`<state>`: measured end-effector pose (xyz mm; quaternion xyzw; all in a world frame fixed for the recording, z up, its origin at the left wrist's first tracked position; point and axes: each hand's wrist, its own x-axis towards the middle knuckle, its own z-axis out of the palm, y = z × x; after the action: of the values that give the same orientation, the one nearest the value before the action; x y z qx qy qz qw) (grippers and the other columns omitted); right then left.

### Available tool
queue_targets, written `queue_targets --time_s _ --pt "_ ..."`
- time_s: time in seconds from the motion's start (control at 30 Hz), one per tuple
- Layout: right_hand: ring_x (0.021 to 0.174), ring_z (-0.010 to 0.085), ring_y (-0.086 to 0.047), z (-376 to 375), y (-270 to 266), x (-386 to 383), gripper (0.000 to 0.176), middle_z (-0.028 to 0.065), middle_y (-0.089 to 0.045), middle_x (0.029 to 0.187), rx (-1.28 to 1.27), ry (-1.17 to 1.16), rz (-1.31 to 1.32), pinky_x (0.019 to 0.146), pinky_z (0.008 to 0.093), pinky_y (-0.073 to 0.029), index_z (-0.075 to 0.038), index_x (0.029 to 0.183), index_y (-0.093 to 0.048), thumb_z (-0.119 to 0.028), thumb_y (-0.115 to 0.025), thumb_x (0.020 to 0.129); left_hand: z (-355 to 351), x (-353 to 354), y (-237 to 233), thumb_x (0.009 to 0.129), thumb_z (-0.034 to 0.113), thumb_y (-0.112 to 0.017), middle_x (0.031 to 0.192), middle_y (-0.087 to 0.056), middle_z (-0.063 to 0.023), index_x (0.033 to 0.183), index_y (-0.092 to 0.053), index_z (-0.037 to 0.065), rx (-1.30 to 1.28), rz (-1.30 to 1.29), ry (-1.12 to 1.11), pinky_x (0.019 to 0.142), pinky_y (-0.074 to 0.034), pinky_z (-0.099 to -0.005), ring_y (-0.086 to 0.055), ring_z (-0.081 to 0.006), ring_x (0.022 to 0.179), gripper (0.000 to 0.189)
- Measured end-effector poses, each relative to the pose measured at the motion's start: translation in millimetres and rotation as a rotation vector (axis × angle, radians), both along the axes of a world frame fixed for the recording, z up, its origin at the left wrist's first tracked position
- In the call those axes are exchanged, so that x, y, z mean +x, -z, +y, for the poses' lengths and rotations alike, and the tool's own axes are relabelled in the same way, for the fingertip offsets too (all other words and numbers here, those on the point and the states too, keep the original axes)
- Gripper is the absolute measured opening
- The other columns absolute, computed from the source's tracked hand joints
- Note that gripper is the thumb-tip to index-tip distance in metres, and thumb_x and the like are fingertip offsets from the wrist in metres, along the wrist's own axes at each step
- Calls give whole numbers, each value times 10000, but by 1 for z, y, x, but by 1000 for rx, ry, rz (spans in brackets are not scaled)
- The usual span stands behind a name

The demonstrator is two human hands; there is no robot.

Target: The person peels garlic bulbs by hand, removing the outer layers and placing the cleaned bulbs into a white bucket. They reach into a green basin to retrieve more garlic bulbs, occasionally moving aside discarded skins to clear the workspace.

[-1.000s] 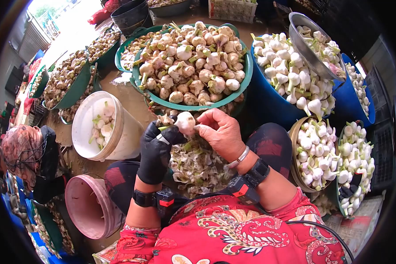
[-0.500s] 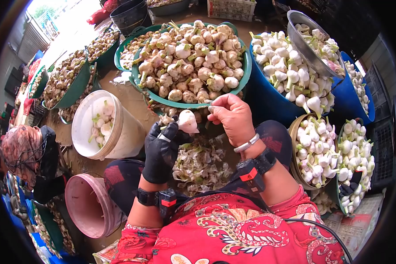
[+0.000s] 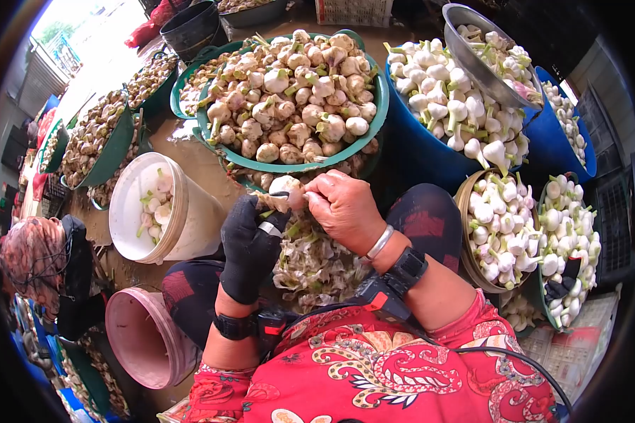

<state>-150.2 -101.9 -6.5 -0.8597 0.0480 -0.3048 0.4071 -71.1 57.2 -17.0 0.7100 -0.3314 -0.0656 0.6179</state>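
The person sits low with both hands meeting just in front of the knees. The left hand (image 3: 250,240), in a black glove, is curled tight around the stem end of a pale, half-skinned garlic bulb (image 3: 287,187) and holds it up just below the near rim of a wide green plastic basin (image 3: 382,99) heaped with unpeeled, brownish garlic. The bare right hand (image 3: 346,208) is closed too, its fingertips and thumb pinched onto the bulb's right side.

Half a second ago that right hand stood lifted clear of the bulb, up against the basin's edge, and the bulb showed whole. Now it has dropped back onto the bulb and covers part of it. The gloved hand has barely shifted.

Under the hands, a loose heap of greenish-white garlic skins (image 3: 317,271) lies on the person's lap. A silver bangle (image 3: 379,243) and a black wrist strap (image 3: 406,271) sit on the right forearm.

To the left stands a white plastic bucket (image 3: 194,218) with a few peeled bulbs in it, and nearer, a pink plastic bucket (image 3: 144,342) lies tipped on its side. To the right are a blue plastic tub (image 3: 420,151) piled with clean white garlic, a steel bowl (image 3: 473,63) resting on top of it, and a round woven basket (image 3: 467,236) of more white bulbs just beside the right knee. At the far left, a co-worker in a patterned headscarf (image 3: 28,250) bends low.
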Motion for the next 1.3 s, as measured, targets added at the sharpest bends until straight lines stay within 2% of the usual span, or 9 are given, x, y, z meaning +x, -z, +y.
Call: queue_targets --time_s 0.17,0.37,0.57,0.7,0.8,0.9,1.17,1.27,1.3 --pt "699 324 -580 1 1 2 27 130 -580 735 -209 82 -9 617 380 -481 -38 783 -585 -56 -568 773 -6 -5 -12 758 39 -686 791 -592 -130 844 -579 45 220 -452 -39 652 -476 -352 -596 -314 725 138" --pt "655 302 -573 -11 5 14 21 123 -566 702 -157 94 -56 589 360 -474 -35 770 -567 -36 -550 757 0 -2 4 756 35 -696 822 -605 -113 859 -582 41 153 -344 -41 674 -485 -335 -612 -274 751 154" --pt "615 98 -571 -27 11 20 95 81 -622 675 684 -55 88 588 266 -480 -10 768 -627 -8 -535 749 1 -4 -5 801 9 -662 884 -630 -82 904 -600 17 -30 -51 -5 744 -491 -280 -626 -170 831 120" --pt "652 145 -610 -6 -5 4 110 96 -640 750 432 -101 85 609 274 -491 -5 818 -653 -19 -560 761 1 -1 0 792 13 -668 889 -631 -88 903 -605 23 -5 98 -58 722 -488 -281 -624 -175 812 128" --pt "704 301 -605 -3 -2 5 85 133 -613 762 129 -45 30 643 355 -502 -24 762 -613 -104 -597 786 -1 2 -2 769 24 -681 862 -618 -102 894 -602 26 73 -91 -40 680 -486 -307 -618 -225 762 149" --pt "648 231 -606 -1 4 6 35 122 -625 740 -11 23 20 611 313 -491 -14 783 -630 -34 -607 766 -2 1 -8 740 36 -693 824 -595 -118 883 -597 31 237 -498 -42 644 -477 -347 -593 -290 730 172" --pt "551 153 -592 -14 42 13 65 112 -603 635 167 84 159 551 284 -474 -6 753 -607 -37 -551 761 24 25 8 755 30 -674 832 -606 -108 888 -594 44 87 -250 -114 698 -479 -320 -605 -244 776 156" --pt "557 137 -587 -16 55 7 95 95 -611 636 404 -2 305 560 276 -476 -6 759 -627 -50 -543 760 92 95 -17 788 12 -621 859 -617 -101 928 -606 23 263 -490 -347 737 -478 -305 -606 -229 817 142" --pt "668 307 -636 -17 43 4 115 161 -638 705 325 21 314 647 363 -510 -41 760 -648 -85 -547 724 112 116 -25 795 13 -607 861 -616 -108 937 -610 14 346 -639 -450 737 -480 -307 -607 -241 815 142"
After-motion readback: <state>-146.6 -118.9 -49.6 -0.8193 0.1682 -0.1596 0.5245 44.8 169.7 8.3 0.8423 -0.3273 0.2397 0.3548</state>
